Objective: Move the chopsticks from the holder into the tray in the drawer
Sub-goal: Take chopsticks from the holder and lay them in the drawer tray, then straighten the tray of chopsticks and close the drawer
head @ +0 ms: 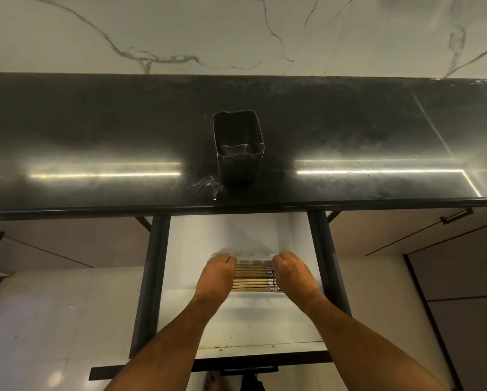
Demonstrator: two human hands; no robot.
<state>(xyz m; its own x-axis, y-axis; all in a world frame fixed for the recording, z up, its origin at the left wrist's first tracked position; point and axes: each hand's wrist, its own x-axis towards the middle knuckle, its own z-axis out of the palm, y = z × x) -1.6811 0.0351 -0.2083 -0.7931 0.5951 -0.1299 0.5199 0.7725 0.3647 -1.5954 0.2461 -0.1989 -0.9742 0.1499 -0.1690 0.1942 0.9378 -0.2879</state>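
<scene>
The holder (238, 146) stands upright on the dark counter (95, 131), straight behind the open drawer (236, 317), and from above its inside looks bare, with no sticks rising out of it. The chopsticks (250, 277) now lie in a flat row, side by side, in the pale tray (254, 260) that sits on the drawer floor, well in front of the holder; their patterned ends point to the right. Both hands are down at the tray: the left hand (218, 273) has its fingers curled over the tray's left end and the right hand (290, 273) has its fingers curled over the right end, each covering the ends of the sticks. Whether the fingers grip the tray's rim or press on the stick ends I cannot tell, since the knuckles hide the contact. As a judgement, the moving itself looks done, because nothing shows in the holder and the whole bundle rests in the tray. What seems left is small: squaring the row or settling the tray, letting go, and perhaps pushing the drawer shut, though the task does not ask for that.
</scene>
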